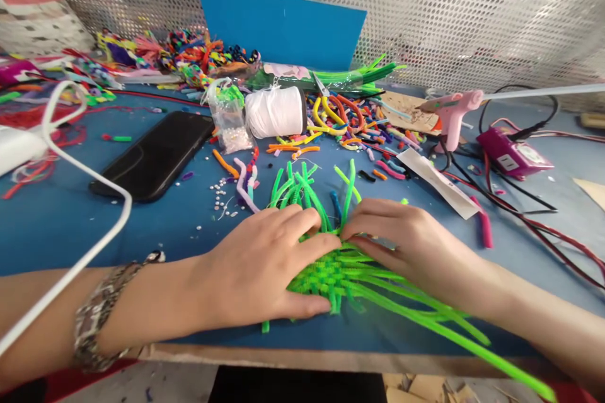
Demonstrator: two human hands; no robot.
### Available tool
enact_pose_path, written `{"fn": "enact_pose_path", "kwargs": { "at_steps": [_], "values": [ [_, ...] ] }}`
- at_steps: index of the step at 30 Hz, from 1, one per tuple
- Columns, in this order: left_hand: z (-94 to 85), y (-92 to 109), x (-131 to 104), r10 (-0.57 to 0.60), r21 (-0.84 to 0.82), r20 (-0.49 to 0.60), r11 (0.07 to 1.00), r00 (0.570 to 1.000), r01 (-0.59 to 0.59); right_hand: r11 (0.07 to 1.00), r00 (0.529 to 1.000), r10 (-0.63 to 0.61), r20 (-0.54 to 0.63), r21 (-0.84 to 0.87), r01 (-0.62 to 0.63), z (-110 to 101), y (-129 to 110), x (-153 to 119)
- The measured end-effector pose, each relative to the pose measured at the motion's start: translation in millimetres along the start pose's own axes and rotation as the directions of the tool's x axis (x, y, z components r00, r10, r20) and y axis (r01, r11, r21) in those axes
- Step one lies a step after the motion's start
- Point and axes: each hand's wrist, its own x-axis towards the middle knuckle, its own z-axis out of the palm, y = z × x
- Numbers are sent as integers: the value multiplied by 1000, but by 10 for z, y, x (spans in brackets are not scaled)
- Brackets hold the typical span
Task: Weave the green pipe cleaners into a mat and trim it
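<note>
Hands pressing a woven mat of bright green fuzzy pipe cleaners [345,277] on the blue bench [61,220], left hand [265,264] flat, grip released, right hand [401,239] fingertips pinching a strand.

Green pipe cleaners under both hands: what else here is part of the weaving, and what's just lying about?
In use: woven green pipe cleaners, left hand, right hand.
Lying about: phone, white thread spool, pink glue gun, scissors, bead bag.

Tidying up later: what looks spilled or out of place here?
Small white beads lie scattered loose on the mat beside the phone. Cut pipe-cleaner scraps litter the space behind both hands.
</note>
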Motion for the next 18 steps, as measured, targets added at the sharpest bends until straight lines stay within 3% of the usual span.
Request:
{"fn": "enact_pose_path", "kwargs": {
  "at_steps": [6,11,18],
  "values": [
    [-3,-1,-6,8,-23,7,1000,1000,-8,978,983,-159,91,150,144,-35,145,50],
    [5,-6,-8,5,-40,-6,999,1000,-5,984,993,-101,57,151,92,-36,197,63],
    [9,-3,-17,3,-34,-17,999,1000,-3,990,992,-124,-31,61,126,4,228,76]
  ]
}}
